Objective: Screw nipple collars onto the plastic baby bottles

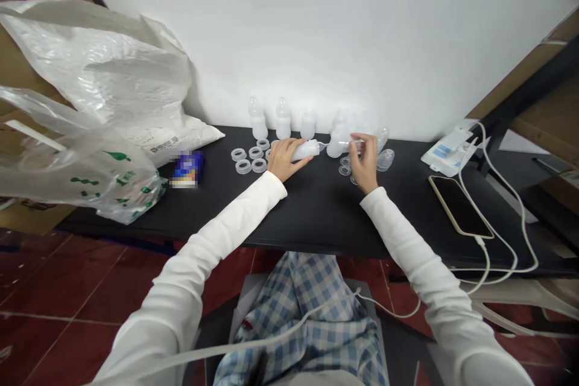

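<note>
My left hand (286, 160) grips a frosted plastic baby bottle (304, 149) lying on its side on the black table (316, 217). My right hand (364, 160) pinches a small transparent plastic piece (355, 145), whose exact shape is hard to make out against the bottles behind it. Several upright bottles (257, 119) line the wall behind my hands. Left of my left hand lie several clear plastic collar rings (243, 166). Clear domed caps (385, 160) sit to the right of my right hand, with more rings (344, 170) just below it.
Crumpled plastic bags (90, 72) and a white sack pile up at the table's left end, beside a blue packet (187, 169). On the right lie a phone (459, 206) and a white device (447, 152) with pale cables trailing off the table edge.
</note>
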A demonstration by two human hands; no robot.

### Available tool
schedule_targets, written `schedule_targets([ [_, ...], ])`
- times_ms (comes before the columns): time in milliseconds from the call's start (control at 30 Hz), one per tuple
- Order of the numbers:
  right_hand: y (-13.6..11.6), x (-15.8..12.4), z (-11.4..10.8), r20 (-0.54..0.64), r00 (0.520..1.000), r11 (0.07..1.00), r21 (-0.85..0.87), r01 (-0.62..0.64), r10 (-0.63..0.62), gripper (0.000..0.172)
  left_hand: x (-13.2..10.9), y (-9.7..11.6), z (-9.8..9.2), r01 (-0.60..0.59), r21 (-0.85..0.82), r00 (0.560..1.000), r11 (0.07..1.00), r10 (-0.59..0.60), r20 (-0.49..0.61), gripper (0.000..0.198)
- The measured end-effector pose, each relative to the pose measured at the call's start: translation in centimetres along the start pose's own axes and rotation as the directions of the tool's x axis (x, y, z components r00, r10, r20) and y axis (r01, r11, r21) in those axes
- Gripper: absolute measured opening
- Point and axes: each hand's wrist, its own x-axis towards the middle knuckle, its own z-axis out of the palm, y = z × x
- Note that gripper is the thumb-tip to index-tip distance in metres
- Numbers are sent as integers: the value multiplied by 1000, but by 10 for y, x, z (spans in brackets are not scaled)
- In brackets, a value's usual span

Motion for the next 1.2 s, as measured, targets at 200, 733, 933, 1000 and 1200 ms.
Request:
schedule_targets([
  [200, -8, -15, 19, 152, 979, 983, 141, 115, -136, 23, -1, 7, -3, -75, -87, 988, 993, 86, 131, 53],
  [733, -29, -23, 31, 319, 945, 965, -217, 149, -74, 27, -3, 31, -5, 260, -384, 939, 886, -138, 316, 56],
  [933, -51, -17, 33, 254, 922, 850, -510, -130, 294, 33, -7, 38, -4, 78, -41, 983, 996, -70, 171, 51],
  [1000, -48, -14, 32, 287, 915, 854, -510, -106, 284, 35, -4, 36, -4, 55, -12, 986, 998, -53, 157, 50],
  [1200, -31, -6, 23, 419, 892, 884, -336, 325, -169, 33, -4, 31, -4, 176, -142, 964, 974, -141, 223, 48],
])
